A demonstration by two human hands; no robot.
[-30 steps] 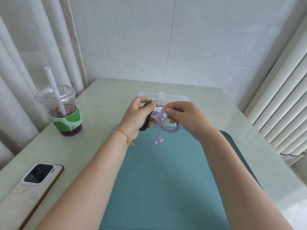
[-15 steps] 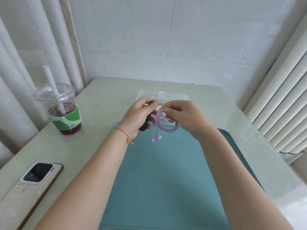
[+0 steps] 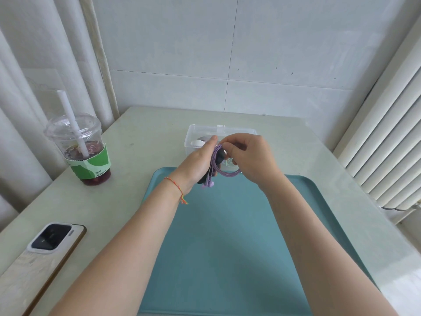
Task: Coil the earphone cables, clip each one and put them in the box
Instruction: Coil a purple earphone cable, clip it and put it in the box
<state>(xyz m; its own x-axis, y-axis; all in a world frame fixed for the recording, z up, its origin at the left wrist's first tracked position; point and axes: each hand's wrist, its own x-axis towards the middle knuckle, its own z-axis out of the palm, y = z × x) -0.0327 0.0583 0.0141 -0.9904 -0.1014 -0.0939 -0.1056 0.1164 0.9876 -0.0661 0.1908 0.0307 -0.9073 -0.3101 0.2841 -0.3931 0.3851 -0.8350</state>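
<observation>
Pressing black clip (image 3: 219, 157) onto purple earphone coil (image 3: 224, 172); clip now sits against the loops, earlier beside them.
Left hand (image 3: 197, 164) grips clip, right hand (image 3: 249, 157) pinches coil, hands together just before one clear box (image 3: 193, 133); one tray (image 3: 227, 247), one cup (image 3: 79, 144), one phone (image 3: 49, 240).

The purple earphone cable (image 3: 224, 171) was wound into a loose coil of several loops, held upright in the air above the far edge of the teal tray (image 3: 227, 236). Its 2 earbuds (image 3: 207, 184) hung side by side below the coil on short straight leads. A dark clip (image 3: 219, 157), probably black, sat against the coil's upper left part; whether it had closed around the loops could not be told. The clear plastic box (image 3: 193, 135) stood open on the bench (image 3: 145, 137) just beyond the tray, behind the coil, with a pale and a dark item inside, too hidden to identify.
</observation>
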